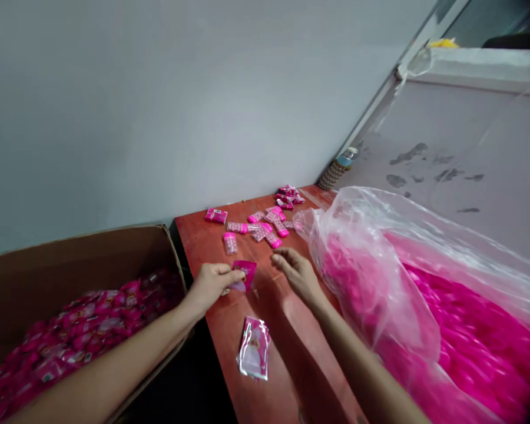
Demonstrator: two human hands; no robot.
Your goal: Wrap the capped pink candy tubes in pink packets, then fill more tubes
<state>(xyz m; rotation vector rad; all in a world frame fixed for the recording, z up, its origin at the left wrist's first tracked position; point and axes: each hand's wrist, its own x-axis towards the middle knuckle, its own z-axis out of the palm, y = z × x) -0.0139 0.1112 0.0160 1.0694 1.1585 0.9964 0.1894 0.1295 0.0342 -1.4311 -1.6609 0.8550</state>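
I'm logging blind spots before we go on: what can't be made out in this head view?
- Pouch in left hand: print blurred, partly covered by fingers.
- Plastic bag: pink contents smeared by film, cut off by right edge.
- Cardboard box: cut off at left edge.
- Small capsules: labels too small to read.

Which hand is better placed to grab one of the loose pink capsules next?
Probably the right hand: it is free and nearest the pink capsules, while the left hand holds a pink sachet.

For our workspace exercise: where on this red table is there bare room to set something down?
Bare: the red wooden table between the scattered pink capsule packs and the cardboard box, and around the flat clear-pink sachet. Crowded: the far end, and the right edge under the big clear plastic bag.
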